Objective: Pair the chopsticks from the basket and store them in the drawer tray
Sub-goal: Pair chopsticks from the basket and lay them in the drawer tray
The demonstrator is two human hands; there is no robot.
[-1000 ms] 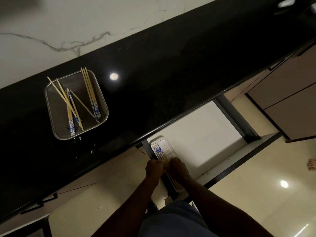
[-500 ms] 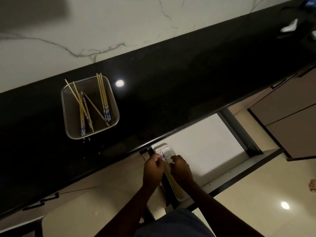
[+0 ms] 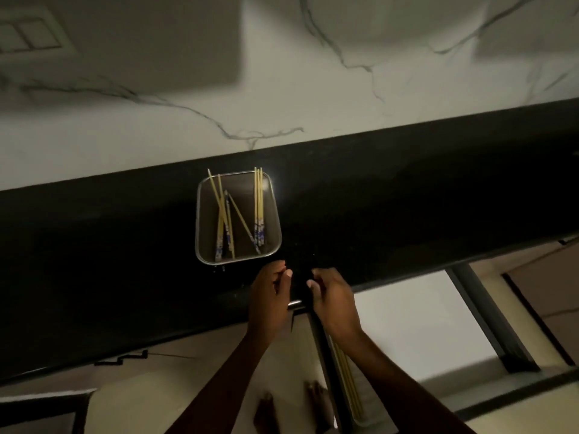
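Some stored chopsticks are already laid lengthwise in the drawer tray, which sits at the left edge of the open drawer, nearest the body. Their exact number cannot be told, since the right forearm crosses the tray's far end. At least one pair is judged to have been put away.

Farther out, both hands are raised over the front edge of the black counter. The left hand is held with its fingers loosely curled and nothing is seen between them. The right hand is likewise relaxed and half curled, and no chopstick is seen in it. The two hands are kept near each other without touching, just short of the basket.

Beyond them, the metal basket is set on the counter. Roughly seven loose chopsticks are left inside: three are lined up together along the right side, the others are crossed at angles on the left, and one is slanted between the groups. Their patterned blue ends are mostly turned toward the person.

Most of the work is therefore judged to be undone: the loose sticks are to be matched, lifted out and carried down to the tray. Behind the counter, a marble wall is seen.
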